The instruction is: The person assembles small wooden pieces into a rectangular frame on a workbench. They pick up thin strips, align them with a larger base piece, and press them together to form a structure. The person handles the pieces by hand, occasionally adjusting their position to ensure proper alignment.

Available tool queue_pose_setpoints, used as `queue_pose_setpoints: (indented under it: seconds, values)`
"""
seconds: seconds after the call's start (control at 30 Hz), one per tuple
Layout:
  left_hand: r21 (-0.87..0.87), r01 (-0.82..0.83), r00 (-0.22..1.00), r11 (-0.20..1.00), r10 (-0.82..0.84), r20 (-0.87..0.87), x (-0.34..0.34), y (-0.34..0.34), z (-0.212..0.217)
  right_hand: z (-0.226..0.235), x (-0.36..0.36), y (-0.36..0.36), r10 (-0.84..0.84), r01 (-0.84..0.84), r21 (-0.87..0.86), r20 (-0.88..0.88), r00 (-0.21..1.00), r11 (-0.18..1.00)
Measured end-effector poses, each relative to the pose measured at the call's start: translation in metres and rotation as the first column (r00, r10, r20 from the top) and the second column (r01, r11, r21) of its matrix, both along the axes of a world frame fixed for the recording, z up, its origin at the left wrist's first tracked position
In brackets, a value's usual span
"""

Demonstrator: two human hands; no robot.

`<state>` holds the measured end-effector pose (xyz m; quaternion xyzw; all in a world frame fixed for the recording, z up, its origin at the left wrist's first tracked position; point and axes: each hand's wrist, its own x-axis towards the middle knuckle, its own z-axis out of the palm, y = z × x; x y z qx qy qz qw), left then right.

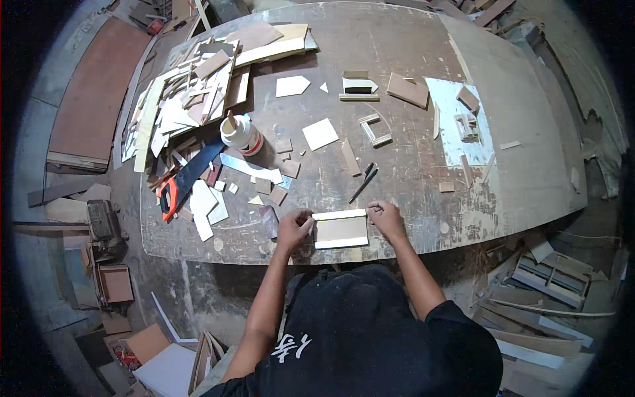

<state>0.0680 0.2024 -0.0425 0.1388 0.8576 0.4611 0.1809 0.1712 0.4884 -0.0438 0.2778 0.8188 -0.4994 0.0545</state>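
Position: at the near edge of the surface (423,215), a brown panel (340,229) with a white near strip (341,243) and a white far strip (339,215) along its long sides. Step in hand, by judgement: aligning of the far strip on the panel. For the next move, likely required: both ends level, pressure light and even. Left hand (295,229): set beside the panel, forearm angled up from lower left, fingers curled; grip nearly closed on the far strip's left end. Right hand (387,220): set opposite, forearm from lower right, fingers turned inward; grip pinched on the right end. Depth of hold: not determinable. Beyond: black pen (364,186), then, farther left, white bottle (243,137); farthest, scrap pile (175,116).
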Motion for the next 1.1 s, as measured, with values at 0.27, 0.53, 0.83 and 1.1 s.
queue_pose_setpoints:
  seconds: [0.27,0.53,0.83,1.1]
  values:
    - [-0.017,-0.008,0.994,1.0,0.01,0.112,-0.001,0.002,0.001,-0.007,-0.004,-0.001,-0.009,0.01,-0.111,0.003,1.0,0.994]
    - [-0.016,0.01,0.988,1.0,-0.008,0.153,-0.005,0.0,-0.004,0.005,-0.006,-0.003,0.007,-0.005,-0.108,0.013,1.0,0.994]
    - [-0.001,-0.02,0.986,1.0,0.02,0.164,-0.006,0.0,-0.007,0.012,-0.009,-0.003,0.031,-0.028,-0.039,0.059,0.998,0.999]
    - [-0.025,-0.015,0.986,1.0,0.019,0.163,-0.007,0.003,0.004,0.009,-0.009,-0.004,0.011,-0.003,-0.102,0.08,0.997,0.995]
